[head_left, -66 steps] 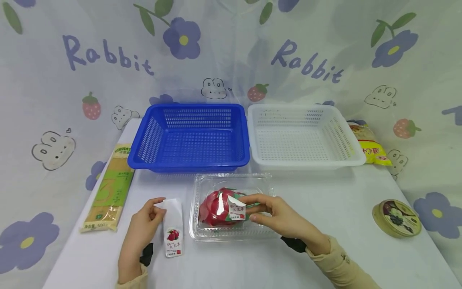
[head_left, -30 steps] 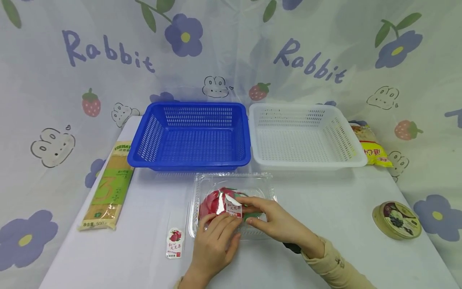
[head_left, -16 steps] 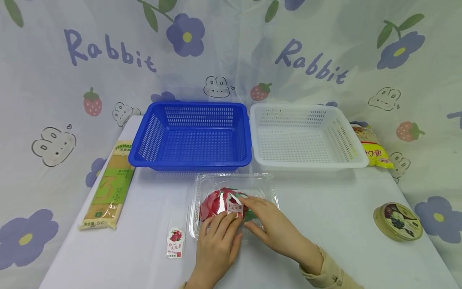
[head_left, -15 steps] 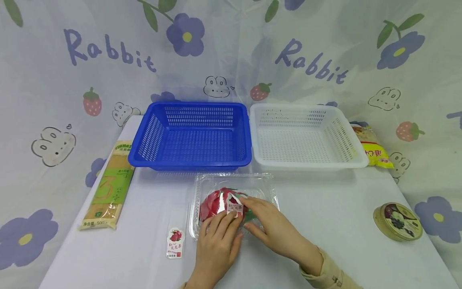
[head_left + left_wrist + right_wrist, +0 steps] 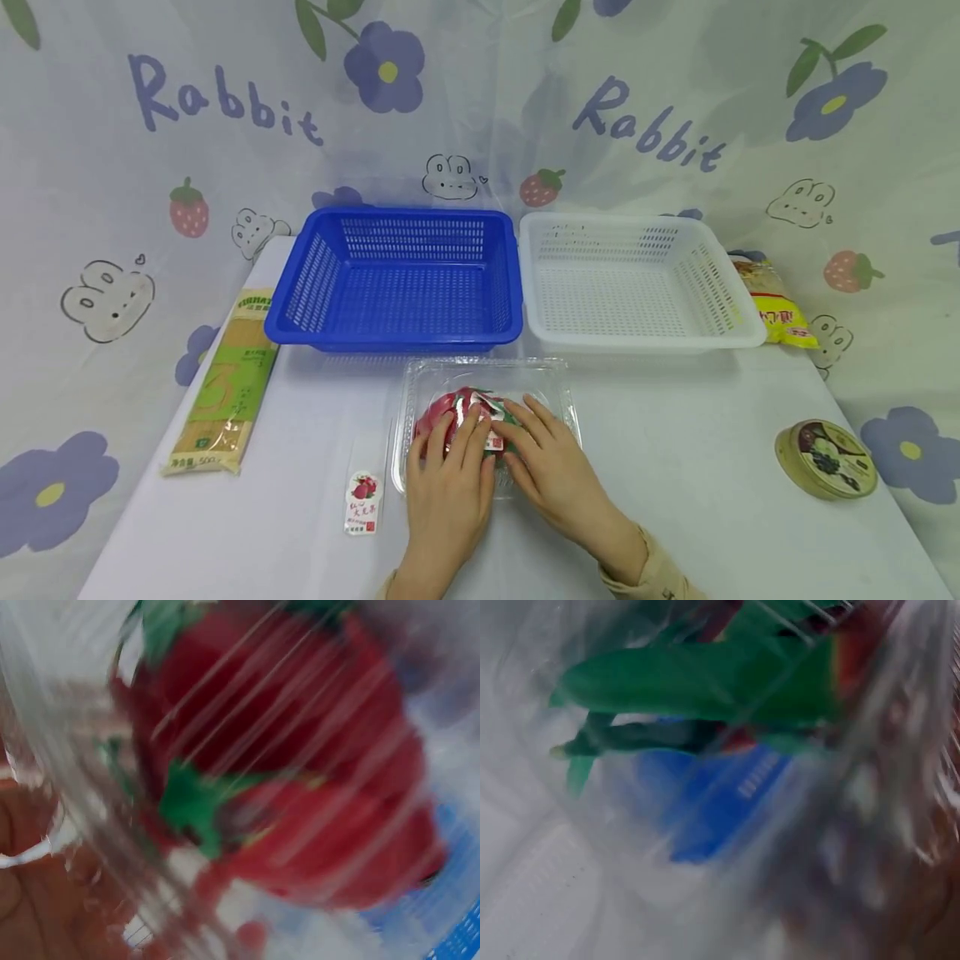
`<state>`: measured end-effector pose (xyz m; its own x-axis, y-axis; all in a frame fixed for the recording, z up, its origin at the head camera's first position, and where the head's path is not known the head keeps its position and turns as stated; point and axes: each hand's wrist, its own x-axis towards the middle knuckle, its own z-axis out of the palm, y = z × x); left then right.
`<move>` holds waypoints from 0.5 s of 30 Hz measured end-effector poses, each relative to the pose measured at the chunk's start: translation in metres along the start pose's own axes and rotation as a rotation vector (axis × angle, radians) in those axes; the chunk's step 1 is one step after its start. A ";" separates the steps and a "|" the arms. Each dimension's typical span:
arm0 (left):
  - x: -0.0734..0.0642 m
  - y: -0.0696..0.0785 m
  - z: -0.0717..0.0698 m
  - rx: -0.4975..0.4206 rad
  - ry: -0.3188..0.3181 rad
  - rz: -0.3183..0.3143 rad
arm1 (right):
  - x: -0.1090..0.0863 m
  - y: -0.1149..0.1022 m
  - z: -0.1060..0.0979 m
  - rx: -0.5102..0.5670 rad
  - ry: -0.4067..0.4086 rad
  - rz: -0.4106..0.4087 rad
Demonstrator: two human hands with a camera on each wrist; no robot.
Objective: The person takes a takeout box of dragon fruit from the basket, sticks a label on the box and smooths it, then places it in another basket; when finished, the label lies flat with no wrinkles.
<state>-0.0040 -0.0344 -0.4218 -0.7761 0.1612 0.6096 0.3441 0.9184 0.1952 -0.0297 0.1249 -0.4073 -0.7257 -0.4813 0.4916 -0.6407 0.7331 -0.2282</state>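
A clear plastic clamshell box (image 5: 416,372) sits on the table in front of me with a red dragon fruit (image 5: 437,408) inside. On its lid is a white printed sticker (image 5: 492,442), partly covered by fingers. My left hand (image 5: 450,492) lies over the left part of the lid, fingers extended, tips beside the sticker. From the right, my right hand (image 5: 558,471) touches the lid and the sticker's right edge with spread fingers. The left wrist view shows the fruit (image 5: 285,735) blurred through the plastic; green leaf tips (image 5: 697,682) show in the right wrist view.
A label strip (image 5: 363,504) lies left of the box. Behind stand a blue basket (image 5: 393,337) and a white basket (image 5: 645,340). A noodle pack (image 5: 225,387) lies at left; a yellow bag (image 5: 780,317) and a round tin (image 5: 825,460) are at right.
My left hand has come from the label strip onto the lid, then slid farther up it. My right hand has gone from holding the sticker's edge to lying spread on the lid.
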 end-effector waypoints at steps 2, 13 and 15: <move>0.005 0.003 0.002 0.021 0.007 -0.008 | 0.001 -0.003 0.006 -0.052 0.039 0.031; 0.022 0.009 0.003 0.056 -0.103 -0.057 | 0.009 -0.017 0.012 -0.189 -0.131 0.320; 0.022 0.008 0.001 0.048 -0.159 -0.091 | 0.010 -0.017 0.011 -0.177 -0.166 0.349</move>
<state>-0.0192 -0.0229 -0.4074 -0.8778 0.1286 0.4615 0.2462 0.9475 0.2042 -0.0286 0.1026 -0.4074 -0.9312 -0.2503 0.2648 -0.3074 0.9299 -0.2020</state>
